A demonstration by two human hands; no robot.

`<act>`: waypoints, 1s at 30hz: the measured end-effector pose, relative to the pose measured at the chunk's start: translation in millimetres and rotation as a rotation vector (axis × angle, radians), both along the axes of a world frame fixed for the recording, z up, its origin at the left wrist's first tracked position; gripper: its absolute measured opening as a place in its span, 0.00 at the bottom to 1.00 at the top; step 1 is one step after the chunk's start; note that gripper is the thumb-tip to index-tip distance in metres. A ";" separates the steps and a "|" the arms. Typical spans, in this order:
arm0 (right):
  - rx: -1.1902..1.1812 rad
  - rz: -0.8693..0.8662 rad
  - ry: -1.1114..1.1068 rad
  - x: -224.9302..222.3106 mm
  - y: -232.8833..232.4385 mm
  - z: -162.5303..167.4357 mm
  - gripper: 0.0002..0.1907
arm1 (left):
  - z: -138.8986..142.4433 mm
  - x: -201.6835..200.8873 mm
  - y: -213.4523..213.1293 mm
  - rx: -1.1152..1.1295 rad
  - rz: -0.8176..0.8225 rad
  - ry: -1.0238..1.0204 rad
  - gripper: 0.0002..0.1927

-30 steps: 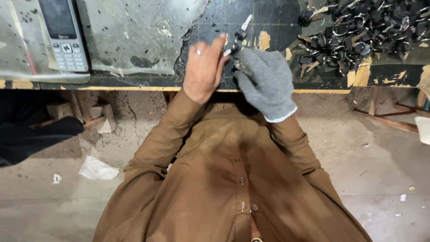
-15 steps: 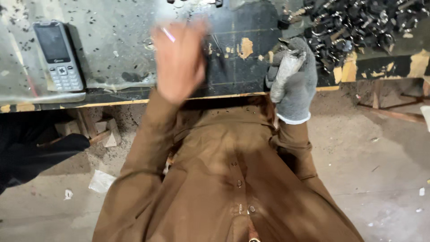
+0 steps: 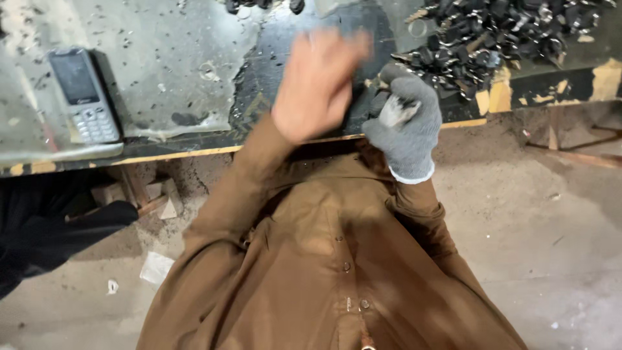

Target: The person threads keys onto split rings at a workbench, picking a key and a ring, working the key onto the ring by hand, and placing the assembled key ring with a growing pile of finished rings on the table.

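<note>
Worn workbench (image 3: pixel 194 78), bare left hand (image 3: pixel 317 87) blurred, gloved right hand (image 3: pixel 405 123) fisted, phone (image 3: pixel 84 97)

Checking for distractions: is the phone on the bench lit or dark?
Dark: the phone lies face up, its screen grey and unlit.

The bench (image 3: pixel 194 139) is dark and worn, with a dull metal sheet (image 3: pixel 149 71) covering its part left of the bare left hand (image 3: pixel 319 84). A phone (image 3: pixel 84 96) lies on that sheet, well left of the hand. A heap of small dark metal parts (image 3: pixel 499 35) lies just beyond the gloved right hand (image 3: pixel 405 126).
</note>
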State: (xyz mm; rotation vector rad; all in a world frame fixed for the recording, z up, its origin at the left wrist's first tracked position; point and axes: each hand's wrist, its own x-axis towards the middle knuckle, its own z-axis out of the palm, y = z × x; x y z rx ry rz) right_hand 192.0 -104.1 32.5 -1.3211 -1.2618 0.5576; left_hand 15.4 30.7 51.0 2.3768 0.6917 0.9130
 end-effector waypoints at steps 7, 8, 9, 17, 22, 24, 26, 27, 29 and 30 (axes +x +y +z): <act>-0.266 0.179 -0.352 -2.3 30.1 55.3 0.22 | 14.4 -26.1 -50.1 -0.115 -0.075 -0.045 0.15; -0.309 0.062 -0.523 -5.0 37.4 62.8 0.17 | 8.6 -24.5 -41.4 0.025 0.014 0.043 0.15; -0.345 -0.060 -0.695 -8.2 43.5 68.8 0.12 | 1.7 -22.5 -32.0 0.069 0.064 0.074 0.16; -0.337 0.124 -0.659 -36.4 37.8 63.5 0.10 | -38.2 -21.1 -30.7 -0.048 0.343 -0.008 0.09; -0.099 0.080 -0.672 -36.6 45.5 52.6 0.16 | -43.6 -21.8 -34.2 -0.107 0.329 -0.060 0.11; -0.115 0.190 -0.686 -35.5 51.6 54.1 0.17 | -44.8 -22.3 -30.7 -0.116 0.305 -0.054 0.12; -0.294 0.218 -0.801 -38.5 56.3 55.8 0.13 | -45.3 -22.4 -28.1 -0.121 0.274 -0.030 0.14; -0.389 0.232 -0.858 -39.8 57.3 56.8 0.12 | -45.6 -22.3 -27.8 -0.095 0.279 -0.012 0.14; -0.391 0.210 -0.908 -40.7 58.8 57.4 0.12 | -45.4 -21.2 -28.2 0.004 0.279 0.005 0.14; -0.395 0.205 -0.926 -40.7 58.8 56.6 0.12 | -45.1 -20.2 -28.8 -0.041 0.309 -0.053 0.12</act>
